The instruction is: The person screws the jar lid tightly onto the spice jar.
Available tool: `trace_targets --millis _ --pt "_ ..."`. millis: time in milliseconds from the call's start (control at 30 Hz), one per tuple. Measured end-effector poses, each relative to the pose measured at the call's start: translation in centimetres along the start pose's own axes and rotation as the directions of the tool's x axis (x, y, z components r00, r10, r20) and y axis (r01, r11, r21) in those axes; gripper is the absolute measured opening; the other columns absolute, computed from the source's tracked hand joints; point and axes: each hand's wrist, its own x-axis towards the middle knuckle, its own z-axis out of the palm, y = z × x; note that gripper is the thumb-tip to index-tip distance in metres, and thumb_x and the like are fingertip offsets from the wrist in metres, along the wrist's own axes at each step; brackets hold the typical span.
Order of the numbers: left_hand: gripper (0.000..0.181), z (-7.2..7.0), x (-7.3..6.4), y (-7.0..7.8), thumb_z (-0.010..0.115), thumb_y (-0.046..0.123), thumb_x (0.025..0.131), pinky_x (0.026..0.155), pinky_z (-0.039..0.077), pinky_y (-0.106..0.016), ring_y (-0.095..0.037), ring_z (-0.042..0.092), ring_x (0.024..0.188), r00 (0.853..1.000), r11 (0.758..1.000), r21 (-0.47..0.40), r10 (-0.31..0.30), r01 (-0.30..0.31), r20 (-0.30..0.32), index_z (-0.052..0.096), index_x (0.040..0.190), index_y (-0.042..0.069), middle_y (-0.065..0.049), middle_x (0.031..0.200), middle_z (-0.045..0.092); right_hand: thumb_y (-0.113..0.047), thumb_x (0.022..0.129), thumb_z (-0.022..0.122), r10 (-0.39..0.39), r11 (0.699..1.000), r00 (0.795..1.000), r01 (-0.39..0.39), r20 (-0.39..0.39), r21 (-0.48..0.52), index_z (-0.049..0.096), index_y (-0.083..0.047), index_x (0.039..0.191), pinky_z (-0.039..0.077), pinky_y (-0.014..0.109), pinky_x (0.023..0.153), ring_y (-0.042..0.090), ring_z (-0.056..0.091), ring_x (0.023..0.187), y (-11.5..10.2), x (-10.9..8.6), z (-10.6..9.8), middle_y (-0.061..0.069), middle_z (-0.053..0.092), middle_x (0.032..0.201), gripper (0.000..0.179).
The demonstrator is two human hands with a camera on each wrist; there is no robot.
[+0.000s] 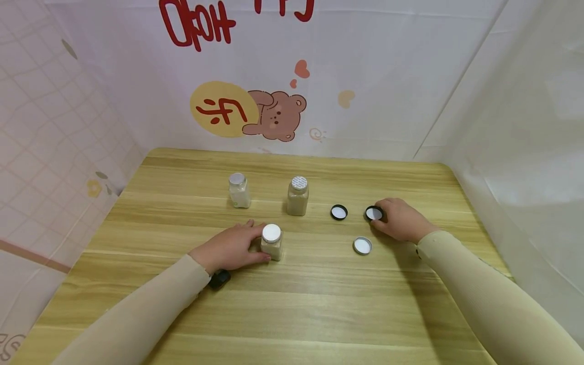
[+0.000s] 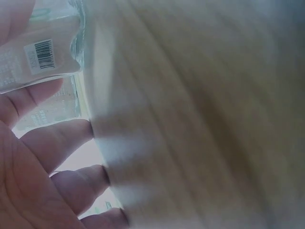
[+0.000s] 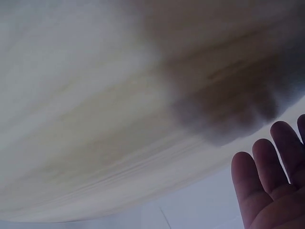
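Observation:
My left hand (image 1: 234,248) grips a small square glass jar (image 1: 272,248) of pale beige powder between thumb and fingers; its mouth is covered by a white seal. In the left wrist view, this jar (image 2: 33,57) shows a barcode label, with the other fingers spread below it. At the right, my right hand (image 1: 399,219) pinches the rim of a black jar lid (image 1: 374,213) lying with its white inside up. The right wrist view shows the fingers (image 3: 245,181) of that hand but not the lid.
Behind the held jar stand a glass jar of white contents (image 1: 240,192) and a jar of brownish powder (image 1: 298,197) with a printed seal. A second black lid (image 1: 339,212) and a silver-grey lid (image 1: 362,246) lie on the wooden table (image 1: 292,314). Printed sheets surround the table.

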Motion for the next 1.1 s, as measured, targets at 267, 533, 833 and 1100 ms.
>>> trace_targets --millis 267,533,833,1100 --pt "0.075 0.1 0.2 -0.1 0.076 0.052 0.095 0.125 0.029 -0.066 -0.053 0.039 0.15 1.0 1.0 -0.014 -0.005 0.005 0.005 0.048 0.158 0.022 -0.007 0.158 0.055 -0.024 0.093 0.075 0.008 1.0 1.0 -0.007 -0.018 0.009 0.067 -0.001 0.105 0.053 0.05 0.089 0.027 0.064 0.091 -0.8 0.3 -0.4 0.008 0.07 0.097 0.027" --pt "0.076 0.0 0.2 0.0 0.076 0.053 0.095 0.124 0.031 -0.067 -0.053 0.039 0.149 1.0 1.0 -0.007 -0.007 0.007 0.005 0.048 0.159 0.023 -0.008 0.157 0.056 -0.027 0.093 0.075 0.001 1.0 1.0 -0.001 -0.023 0.028 0.067 -0.001 0.112 0.055 0.05 0.091 0.027 0.067 0.096 -1.9 0.5 -0.5 0.009 0.072 0.103 0.033" --pt "0.076 0.0 0.2 0.0 0.076 0.053 0.094 0.123 0.031 -0.067 -0.055 0.039 0.149 1.0 1.0 -0.003 -0.012 0.012 0.004 0.048 0.158 0.023 -0.009 0.155 0.058 -0.025 0.092 0.075 -0.026 0.997 1.0 0.027 -0.009 0.071 0.067 -0.007 0.109 0.054 0.045 0.085 0.02 0.063 0.086 -4.1 0.9 -1.1 -0.001 0.069 0.093 0.026" --pt "0.076 0.0 0.1 0.3 0.077 0.052 0.094 0.125 0.029 -0.066 -0.053 0.038 0.15 1.0 0.999 -0.023 -0.023 0.023 0.005 0.049 0.159 0.023 -0.009 0.156 0.057 -0.028 0.092 0.075 -0.062 0.995 0.998 0.062 -0.004 0.075 0.068 -0.008 0.111 0.056 0.047 0.09 0.022 0.067 0.095 -6.1 1.1 -1.2 0.001 0.072 0.101 0.028"
